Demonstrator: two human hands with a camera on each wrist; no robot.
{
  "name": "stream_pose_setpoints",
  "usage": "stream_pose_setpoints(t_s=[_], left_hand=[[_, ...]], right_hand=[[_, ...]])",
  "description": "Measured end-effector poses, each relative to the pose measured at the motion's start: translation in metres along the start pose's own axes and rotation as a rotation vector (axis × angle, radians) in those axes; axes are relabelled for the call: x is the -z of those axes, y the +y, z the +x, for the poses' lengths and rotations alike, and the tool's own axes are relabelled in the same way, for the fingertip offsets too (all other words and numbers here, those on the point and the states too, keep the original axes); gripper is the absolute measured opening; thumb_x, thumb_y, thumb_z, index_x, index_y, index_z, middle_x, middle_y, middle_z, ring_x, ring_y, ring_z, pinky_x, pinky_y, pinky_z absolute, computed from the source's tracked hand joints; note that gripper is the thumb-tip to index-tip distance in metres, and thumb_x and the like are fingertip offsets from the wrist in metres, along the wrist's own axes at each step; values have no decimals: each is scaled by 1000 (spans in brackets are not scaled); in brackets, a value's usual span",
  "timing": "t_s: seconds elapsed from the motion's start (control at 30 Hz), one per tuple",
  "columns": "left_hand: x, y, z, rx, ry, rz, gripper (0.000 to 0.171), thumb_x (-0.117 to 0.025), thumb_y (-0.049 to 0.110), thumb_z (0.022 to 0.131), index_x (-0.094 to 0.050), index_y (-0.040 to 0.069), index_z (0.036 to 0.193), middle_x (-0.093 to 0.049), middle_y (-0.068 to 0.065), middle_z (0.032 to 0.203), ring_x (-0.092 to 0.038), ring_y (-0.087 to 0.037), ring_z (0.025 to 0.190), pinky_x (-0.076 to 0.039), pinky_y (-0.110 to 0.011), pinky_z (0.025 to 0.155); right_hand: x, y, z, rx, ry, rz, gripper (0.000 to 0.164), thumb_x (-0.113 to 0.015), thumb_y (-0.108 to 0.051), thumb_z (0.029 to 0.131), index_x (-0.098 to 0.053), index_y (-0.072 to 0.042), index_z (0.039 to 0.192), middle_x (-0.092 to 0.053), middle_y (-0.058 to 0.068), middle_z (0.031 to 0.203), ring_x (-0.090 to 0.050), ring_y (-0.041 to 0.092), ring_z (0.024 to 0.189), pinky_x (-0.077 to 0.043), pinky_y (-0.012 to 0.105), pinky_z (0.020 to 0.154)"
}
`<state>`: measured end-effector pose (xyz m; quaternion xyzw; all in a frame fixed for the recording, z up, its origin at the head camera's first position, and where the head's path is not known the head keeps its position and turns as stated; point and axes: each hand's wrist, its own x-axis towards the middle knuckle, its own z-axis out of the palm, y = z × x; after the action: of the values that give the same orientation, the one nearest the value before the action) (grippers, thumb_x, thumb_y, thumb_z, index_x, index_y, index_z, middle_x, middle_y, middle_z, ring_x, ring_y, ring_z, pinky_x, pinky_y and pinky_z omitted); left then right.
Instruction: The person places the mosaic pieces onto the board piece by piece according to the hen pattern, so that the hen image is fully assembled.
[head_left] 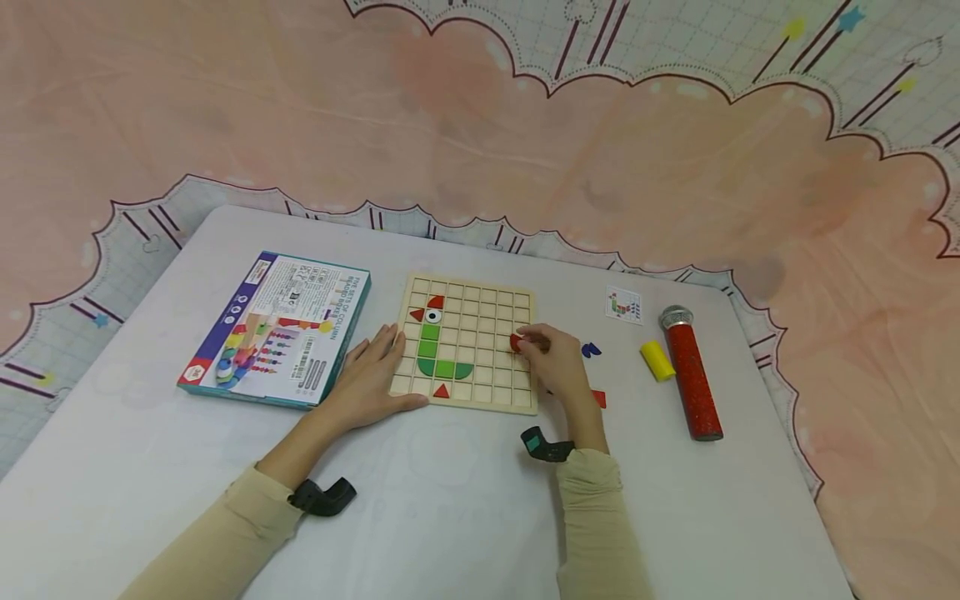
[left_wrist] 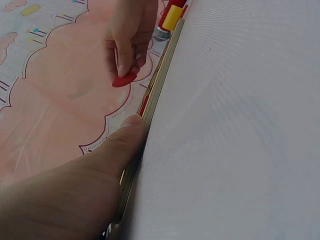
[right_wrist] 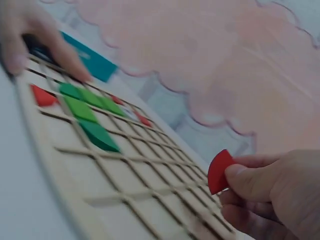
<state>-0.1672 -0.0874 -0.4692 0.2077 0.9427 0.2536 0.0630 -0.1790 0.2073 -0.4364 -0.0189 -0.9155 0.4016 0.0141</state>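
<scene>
Box (head_left: 277, 329) lies far left, idle. My left hand (head_left: 371, 375) rests flat, fingers straight, on the near-left edge of the wooden grid board (head_left: 480, 300); if it lifts, the board may skid. Green and red pieces sit in the left columns. My right hand (head_left: 551, 354) pinches a red quarter-round piece (head_left: 515, 342) over the board's right edge; a tilted drop could jam it across a cell wall. The yellow cylinder (head_left: 657, 360) and red tube (head_left: 690, 375) lie further right and could roll.

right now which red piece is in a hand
The rounded red piece pinched by the right hand over the board's right edge; the other red pieces lie untouched.
</scene>
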Motion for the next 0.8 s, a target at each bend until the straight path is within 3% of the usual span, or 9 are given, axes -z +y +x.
stream_pose_setpoints(t_s=[0.2, 0.33, 0.57, 0.8], left_hand=[[0, 0, 0, -5, 4, -9, 110, -69, 62, 74, -24, -6, 147, -15, -21, 158, -6, -33, 148, -6, -52, 117], [0, -1, 1, 0, -5, 6, 110, -67, 64, 74, -24, -6, 147, -16, -21, 158, -6, -33, 148, -6, -52, 117], [2, 0, 0, 8, -9, 8, 110, -68, 64, 75, -24, -6, 147, -16, -21, 157, -6, -33, 148, -6, -53, 117], [2, 1, 0, 0, -3, 2, 109, -70, 61, 74, -24, -7, 147, -17, -22, 157, -7, -34, 148, -6, -53, 117]], right_hand=[[-42, -29, -7, 102, -38, 4, 17, -67, -22, 89, -73, -16, 103, -71, -1, 94, -60, 13, 81, -50, 26, 69], [-62, -37, -9, 144, -14, -7, 17, -68, -24, 88, -75, -17, 102, -70, -3, 89, -54, 11, 73, -44, 19, 61], [-74, -40, -8, 165, 53, 49, 16, -69, -22, 87, -75, -15, 100, -71, -1, 86, -52, 11, 70, -41, 18, 57], [-77, -40, -8, 172, 54, 18, 16, -68, -23, 88, -76, -16, 100, -70, -1, 83, -50, 9, 66, -38, 17, 54]])
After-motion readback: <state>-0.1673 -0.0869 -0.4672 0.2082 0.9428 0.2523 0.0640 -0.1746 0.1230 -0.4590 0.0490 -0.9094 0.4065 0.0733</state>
